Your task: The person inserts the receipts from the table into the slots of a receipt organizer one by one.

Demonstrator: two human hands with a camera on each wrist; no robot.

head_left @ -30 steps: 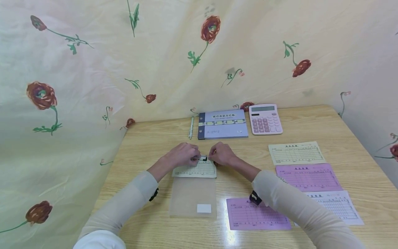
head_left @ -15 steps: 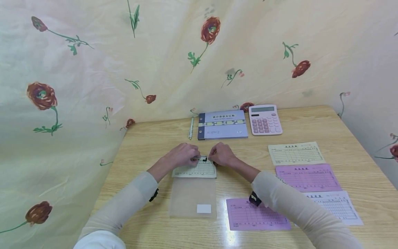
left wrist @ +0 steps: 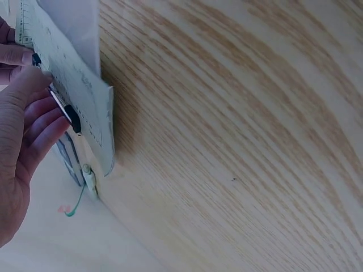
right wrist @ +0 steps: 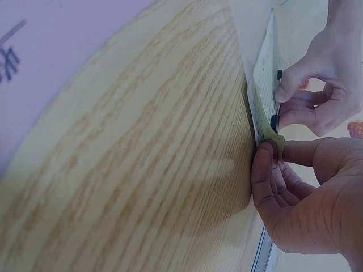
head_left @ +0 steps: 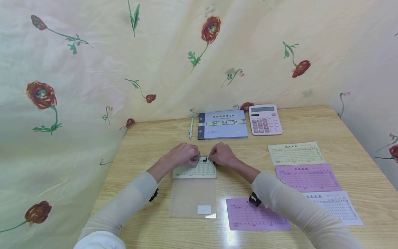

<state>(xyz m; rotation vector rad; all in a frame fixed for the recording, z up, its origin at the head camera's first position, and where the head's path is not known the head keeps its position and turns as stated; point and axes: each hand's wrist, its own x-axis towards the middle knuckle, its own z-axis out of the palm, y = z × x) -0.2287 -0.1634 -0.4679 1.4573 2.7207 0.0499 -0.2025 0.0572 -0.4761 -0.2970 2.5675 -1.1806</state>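
A translucent clipboard (head_left: 186,197) with a white label lies in front of the person, with printed paper forms (head_left: 199,170) over its upper part. At its top edge is a metal clip with black ends (left wrist: 72,118). The left hand (head_left: 186,154) pinches this clip between thumb and fingers. On the other side, the right hand (head_left: 222,154) pinches the upper right corner of the forms; in the right wrist view that corner (right wrist: 274,141) bends up between thumb and fingertips. The hands partly hide the clip and the top of the forms in the head view.
A purple form (head_left: 248,218) lies below the right forearm. Yellow (head_left: 296,153), purple (head_left: 308,176) and white (head_left: 339,207) forms overlap at right. Toward the back are a pen (head_left: 191,128), a blue account book (head_left: 223,128) and a pink calculator (head_left: 265,119), before a floral curtain (head_left: 174,62).
Both hands keep their places at the clip and the corner of the forms. A bright glint now shows at the clipboard's lower right corner, and its label sits very slightly lower.
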